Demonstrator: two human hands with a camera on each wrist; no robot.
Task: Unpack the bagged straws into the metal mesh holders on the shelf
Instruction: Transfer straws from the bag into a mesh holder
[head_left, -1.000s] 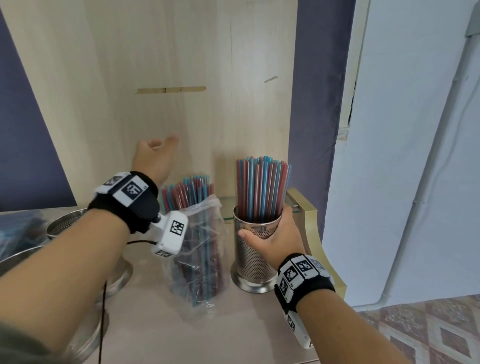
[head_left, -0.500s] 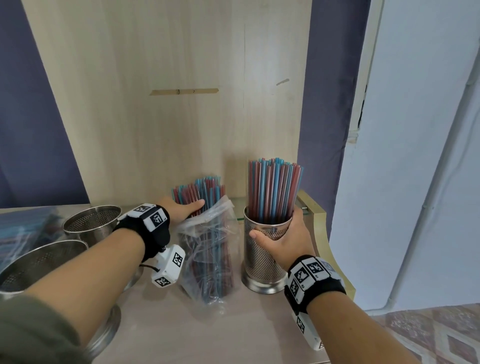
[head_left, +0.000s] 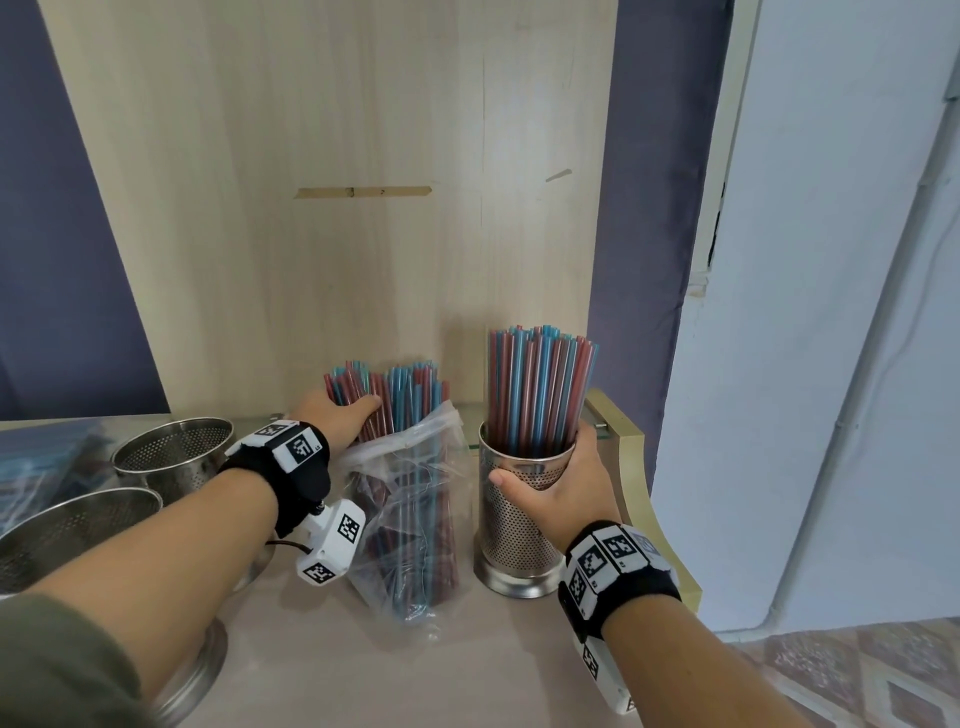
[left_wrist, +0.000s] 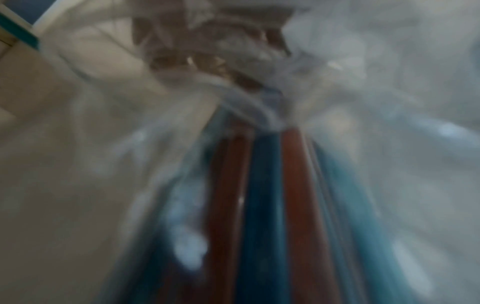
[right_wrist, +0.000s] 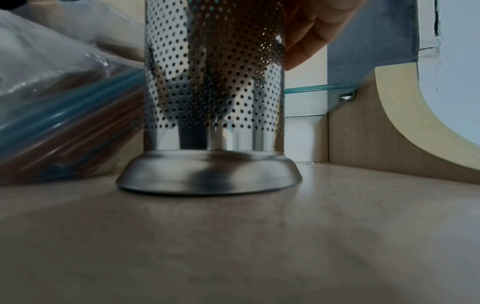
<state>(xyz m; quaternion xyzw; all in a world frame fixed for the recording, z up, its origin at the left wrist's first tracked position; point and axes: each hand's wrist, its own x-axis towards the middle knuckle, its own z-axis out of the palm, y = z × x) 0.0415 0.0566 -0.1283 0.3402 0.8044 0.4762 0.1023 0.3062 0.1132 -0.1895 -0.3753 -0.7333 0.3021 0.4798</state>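
Left hand (head_left: 340, 415) curls its fingers around the straws (head_left: 387, 397) protruding from the bag (head_left: 415, 525). Right hand (head_left: 558, 493) grips the full holder (head_left: 519, 525) near its rim, at 3 o'clock of the bag. Two empty holders (head_left: 174, 454) stand at 9 o'clock on the shelf (head_left: 467, 670).

- A pale wood back panel (head_left: 337, 234) rises behind the shelf (head_left: 467, 675), bearing a thin horizontal scar (head_left: 363, 192).
- Purple-grey wall (head_left: 57, 260) flanks the panel on both sides.
- A white wall (head_left: 831, 312) stands at the right.
- Patterned tile floor (head_left: 857, 675) shows at lower right.
- A curved cream side panel (right_wrist: 405, 115) closes the shelf's right end.
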